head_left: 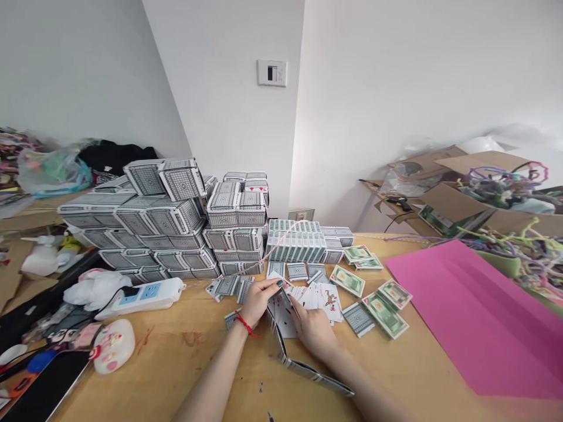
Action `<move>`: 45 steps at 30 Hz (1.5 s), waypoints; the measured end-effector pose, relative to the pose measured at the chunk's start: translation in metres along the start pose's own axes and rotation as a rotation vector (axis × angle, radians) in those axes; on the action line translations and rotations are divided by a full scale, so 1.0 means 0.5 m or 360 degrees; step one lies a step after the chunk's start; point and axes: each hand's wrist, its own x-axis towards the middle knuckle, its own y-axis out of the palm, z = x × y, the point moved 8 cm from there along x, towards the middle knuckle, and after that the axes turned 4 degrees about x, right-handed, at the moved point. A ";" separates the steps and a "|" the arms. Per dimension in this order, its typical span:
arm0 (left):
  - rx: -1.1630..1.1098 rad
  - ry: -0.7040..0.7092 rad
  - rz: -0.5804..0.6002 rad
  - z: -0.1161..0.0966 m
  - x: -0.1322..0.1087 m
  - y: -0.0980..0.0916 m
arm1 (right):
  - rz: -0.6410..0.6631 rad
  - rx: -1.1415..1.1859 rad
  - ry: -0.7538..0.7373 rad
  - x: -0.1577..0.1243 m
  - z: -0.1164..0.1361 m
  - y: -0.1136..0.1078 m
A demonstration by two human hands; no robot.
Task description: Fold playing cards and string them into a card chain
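My left hand (pixel 261 298), with dark nail polish and a red string bracelet, pinches the upper end of a folded playing card (pixel 285 296). On its other side my right hand (pixel 314 328) is closed on the same card. A chain of folded cards (pixel 303 369) trails below my hands toward the front right, standing on edge. Under and behind my fingers lie loose face-up cards, among them a joker (pixel 331 300). Several folded grey-patterned cards (pixel 244 287) lie around my hands. How the held card joins the chain is hidden by my fingers.
Behind stand tall stacks of grey-patterned card blocks (pixel 171 217) and a row of upright card packs (pixel 295 240). Green card boxes (pixel 385 313) and a pink sheet (pixel 475 316) lie right. Left are a power strip (pixel 147 296), a phone (pixel 48 387) and a white soft toy (pixel 115 346).
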 end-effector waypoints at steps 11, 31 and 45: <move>0.0084 0.0044 0.0033 -0.015 -0.003 0.000 | 0.0005 0.0176 0.0050 -0.002 -0.010 -0.005; -0.0184 -0.0107 0.0406 -0.023 -0.015 0.023 | -0.0266 0.0798 0.0154 -0.015 -0.040 -0.073; -0.0551 -0.0529 0.0602 0.023 -0.024 0.041 | -0.0196 0.0621 -0.0005 -0.019 -0.034 -0.052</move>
